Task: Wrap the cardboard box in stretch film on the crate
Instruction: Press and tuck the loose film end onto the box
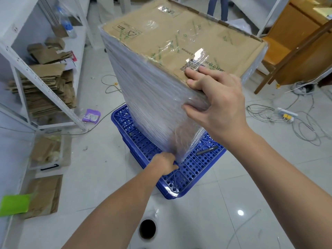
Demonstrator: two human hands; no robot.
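Our right hand (pixel 213 97) clamps the cardboard box's (pixel 179 42) top corner; left hand (pixel 164 163) pinches stretch film (pixel 152 105) low near the blue crate (pixel 188 169) edge — let's pull taut and press flat.

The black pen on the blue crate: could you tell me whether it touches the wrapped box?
Apart. The head view shows blue crate grid between the black pen and the wrapped box.

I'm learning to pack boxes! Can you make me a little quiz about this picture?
1. True or false: the box stands on a blue crate.
2. Which hand grips the box's top corner: left or right?
3. What lies on the crate beside the box: A pen, B cup, C shoe?

Key: 1 true. 2 right hand; the left hand holds film low down. 3 A, the pen.
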